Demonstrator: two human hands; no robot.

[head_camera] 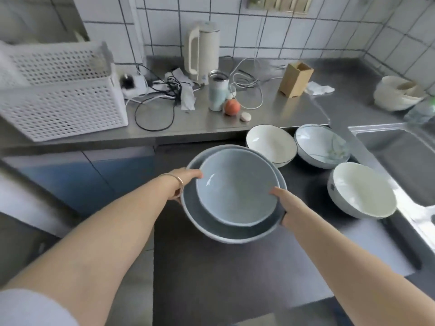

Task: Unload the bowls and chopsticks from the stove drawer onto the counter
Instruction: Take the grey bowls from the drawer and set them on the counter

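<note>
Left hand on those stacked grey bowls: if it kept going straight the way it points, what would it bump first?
Probably the white bowl beyond the left hand and the stacked grey bowls it holds, though depth is unclear.

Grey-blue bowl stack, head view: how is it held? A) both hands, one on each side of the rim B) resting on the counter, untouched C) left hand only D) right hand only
A: the left hand and right hand grip opposite sides of the grey-blue bowl stack, a smaller bowl nested in a larger one, held in front of the counter.

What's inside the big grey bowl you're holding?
A smaller pale blue bowl sits nested inside the big grey bowl. It looks empty. Anything beneath it is hidden.
</note>
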